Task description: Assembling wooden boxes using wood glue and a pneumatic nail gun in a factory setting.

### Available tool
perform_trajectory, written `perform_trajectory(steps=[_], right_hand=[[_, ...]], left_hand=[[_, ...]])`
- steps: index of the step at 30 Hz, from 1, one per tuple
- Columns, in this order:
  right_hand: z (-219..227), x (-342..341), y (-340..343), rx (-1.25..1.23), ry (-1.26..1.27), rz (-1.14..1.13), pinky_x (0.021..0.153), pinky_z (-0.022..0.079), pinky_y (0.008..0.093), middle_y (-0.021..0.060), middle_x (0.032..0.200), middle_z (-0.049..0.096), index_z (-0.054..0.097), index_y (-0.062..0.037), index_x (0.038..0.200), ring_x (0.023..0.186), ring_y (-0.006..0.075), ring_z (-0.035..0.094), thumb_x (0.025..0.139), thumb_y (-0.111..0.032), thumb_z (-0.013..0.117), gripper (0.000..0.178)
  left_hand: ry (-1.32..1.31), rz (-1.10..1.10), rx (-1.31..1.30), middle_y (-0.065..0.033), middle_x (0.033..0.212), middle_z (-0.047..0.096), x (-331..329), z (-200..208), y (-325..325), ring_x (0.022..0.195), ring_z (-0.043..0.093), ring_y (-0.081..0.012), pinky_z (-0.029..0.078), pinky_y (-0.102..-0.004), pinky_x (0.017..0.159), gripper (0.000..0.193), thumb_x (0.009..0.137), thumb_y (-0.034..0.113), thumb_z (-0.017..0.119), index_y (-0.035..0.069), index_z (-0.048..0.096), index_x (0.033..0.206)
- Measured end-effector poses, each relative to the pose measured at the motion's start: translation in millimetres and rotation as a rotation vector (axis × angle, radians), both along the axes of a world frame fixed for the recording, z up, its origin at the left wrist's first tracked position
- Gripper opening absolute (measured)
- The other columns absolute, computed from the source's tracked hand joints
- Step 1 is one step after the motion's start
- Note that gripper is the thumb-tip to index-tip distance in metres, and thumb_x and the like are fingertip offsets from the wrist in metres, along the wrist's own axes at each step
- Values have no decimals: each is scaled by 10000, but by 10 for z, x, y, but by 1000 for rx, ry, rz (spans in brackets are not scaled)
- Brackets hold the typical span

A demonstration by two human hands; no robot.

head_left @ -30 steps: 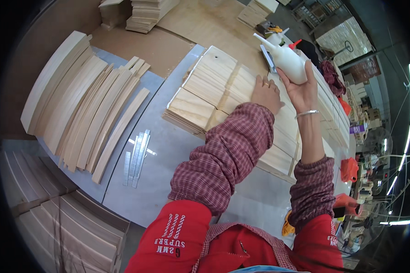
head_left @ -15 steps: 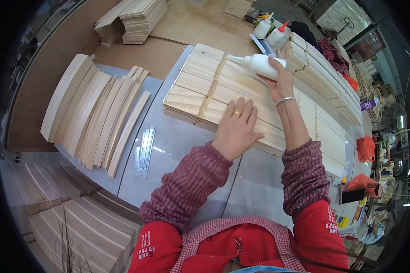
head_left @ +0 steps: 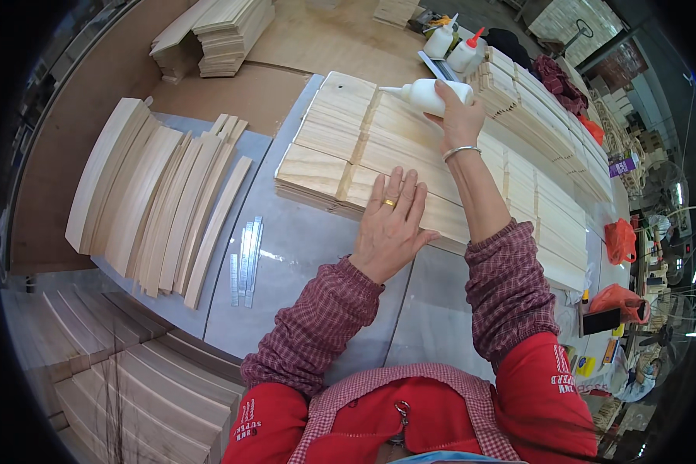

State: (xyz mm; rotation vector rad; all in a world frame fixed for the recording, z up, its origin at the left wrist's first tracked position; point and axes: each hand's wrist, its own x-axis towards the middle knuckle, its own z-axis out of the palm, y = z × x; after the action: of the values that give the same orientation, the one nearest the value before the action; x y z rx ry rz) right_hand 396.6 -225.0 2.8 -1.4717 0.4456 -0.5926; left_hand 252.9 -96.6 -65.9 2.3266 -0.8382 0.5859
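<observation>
My right hand grips a white squeeze bottle with a long thin nozzle, held sideways above a stack of pale wooden boards. The nozzle tip points left, at the far end of a shallow groove that runs across the boards. Whether the tip touches the wood I cannot tell. Flat on the near side of the same stack lies my left hand, fingers stretched and a little apart, just right of the groove. More grooves cross the boards farther right.
Curved wooden slats stand in a row on the left. Thin metal strips lie on the grey table. Two more bottles and another board stack sit at the far right. A phone lies near red plastic bags.
My right hand has moved slightly left with the bottle, bringing its nozzle to the groove's far end. My left hand has slid a little left and nearer on the boards.
</observation>
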Motion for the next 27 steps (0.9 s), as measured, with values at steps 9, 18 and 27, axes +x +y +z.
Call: perform_trajectory(steps=[9,18,27], right_hand=[[5,-245,153,-140,17,-39,566,569,306,215,1033,521,404,73,1104,838,272,608,742,-187,726,550],[69,-534,273,-103,28,-45,575,561,306,219,1046,517,391,49,1101,844,263,587,734,-211,719,557],[28,-501,259,-121,11,-55,558,572,299,200,1030,488,378,68,1078,833,268,613,745,-180,731,545]], left_hand=[[-17,1,7,-221,1372,409,17,-40,-3,1324,317,-378,216,-476,1100,659,801,434,590,-44,486,1242],[-42,7,-15,-205,1343,441,36,5,-9,1297,362,-370,241,-463,1091,666,759,388,664,-38,488,1240],[-36,15,-28,-193,1347,439,15,-6,-3,1299,362,-358,249,-453,1088,673,751,378,678,-26,482,1253]])
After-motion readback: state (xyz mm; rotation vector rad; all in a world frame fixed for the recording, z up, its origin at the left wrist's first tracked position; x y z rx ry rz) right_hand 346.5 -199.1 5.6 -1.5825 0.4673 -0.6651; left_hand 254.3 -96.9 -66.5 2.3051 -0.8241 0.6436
